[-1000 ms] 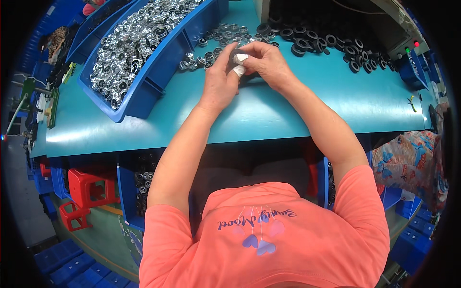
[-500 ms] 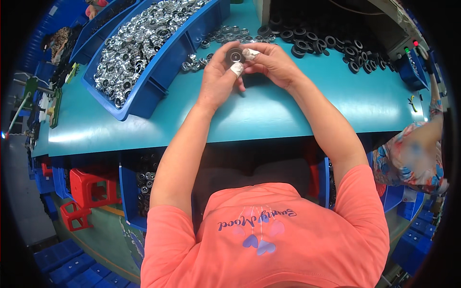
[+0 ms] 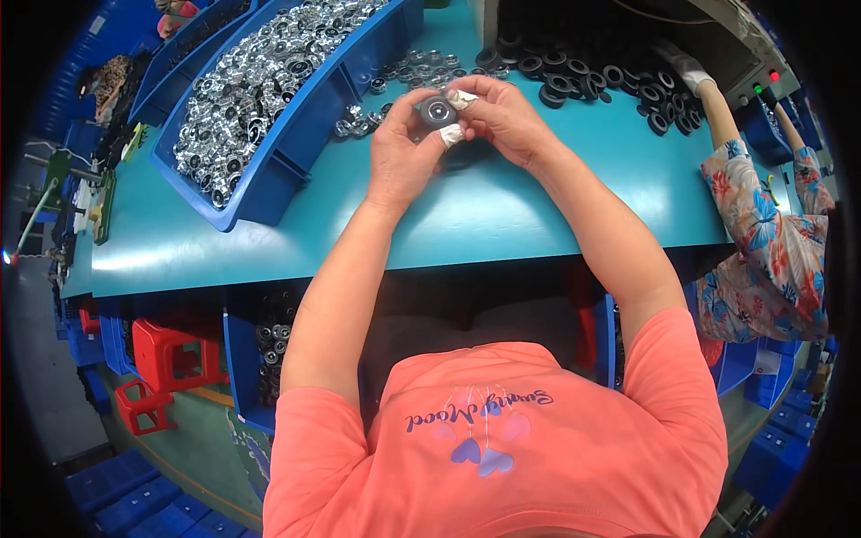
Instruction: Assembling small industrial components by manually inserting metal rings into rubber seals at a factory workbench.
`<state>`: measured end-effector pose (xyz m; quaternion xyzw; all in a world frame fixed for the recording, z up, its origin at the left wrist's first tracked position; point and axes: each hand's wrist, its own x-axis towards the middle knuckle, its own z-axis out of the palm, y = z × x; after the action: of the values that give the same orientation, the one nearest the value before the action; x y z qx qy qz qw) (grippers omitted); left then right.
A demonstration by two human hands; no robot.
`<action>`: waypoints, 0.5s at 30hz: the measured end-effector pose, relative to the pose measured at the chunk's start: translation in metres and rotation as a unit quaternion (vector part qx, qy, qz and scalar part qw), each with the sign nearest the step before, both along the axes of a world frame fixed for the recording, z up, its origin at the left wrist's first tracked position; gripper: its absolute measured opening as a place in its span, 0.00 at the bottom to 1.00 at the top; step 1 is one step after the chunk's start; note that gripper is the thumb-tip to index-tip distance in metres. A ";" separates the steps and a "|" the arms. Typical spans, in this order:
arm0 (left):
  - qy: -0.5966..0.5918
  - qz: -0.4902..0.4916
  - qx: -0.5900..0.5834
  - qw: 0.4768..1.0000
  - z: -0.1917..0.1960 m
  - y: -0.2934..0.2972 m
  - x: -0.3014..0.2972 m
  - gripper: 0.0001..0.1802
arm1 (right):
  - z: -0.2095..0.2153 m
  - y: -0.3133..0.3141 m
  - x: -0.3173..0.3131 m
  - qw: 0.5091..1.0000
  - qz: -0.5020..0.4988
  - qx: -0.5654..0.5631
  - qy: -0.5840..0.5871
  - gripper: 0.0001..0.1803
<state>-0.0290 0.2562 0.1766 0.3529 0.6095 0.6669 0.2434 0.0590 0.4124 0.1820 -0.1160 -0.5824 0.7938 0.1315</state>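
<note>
A small wheel (image 3: 438, 112), with a dark tyre around a shiny hub, is held up above the teal table between my two hands. My left hand (image 3: 400, 154) closes on its left and lower side, the thumb wrapped in white tape. From the right, my right hand (image 3: 508, 124) grips the same wheel, its taped finger or thumb pressed on the upper right of the rim. Some fingertips are hidden behind the wheel. Just beyond my hands lie loose clear and silver hubs (image 3: 429, 67).
A long blue bin (image 3: 296, 148) heaped with shiny hubs stands at the left. Black rubber rings (image 3: 574, 82) are piled at the back right. There a co-worker's gloved hand (image 3: 689, 73) reaches in, with a floral sleeve (image 3: 749, 202). Red stools (image 3: 175, 354) stand below the table.
The co-worker's arm has come in from the right to the black rings. The wheel in my hands has turned slightly, its dark tyre showing more; both hands still hold it.
</note>
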 end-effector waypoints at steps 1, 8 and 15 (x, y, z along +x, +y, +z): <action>0.009 0.002 -0.007 1.000 0.000 0.000 0.000 0.27 | -0.003 0.001 -0.001 1.000 -0.011 0.010 0.003 0.20; 0.117 0.027 -0.005 0.993 -0.008 0.001 0.000 0.26 | -0.004 -0.003 0.002 0.995 -0.034 0.088 0.018 0.13; 0.058 0.027 0.044 0.997 -0.006 0.000 0.004 0.27 | 0.007 -0.007 0.004 0.991 -0.039 0.123 0.031 0.14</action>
<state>-0.0246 0.2557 0.1710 0.3851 0.6020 0.6776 0.1737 0.0633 0.4059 0.1890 -0.0968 -0.6664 0.7133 0.1941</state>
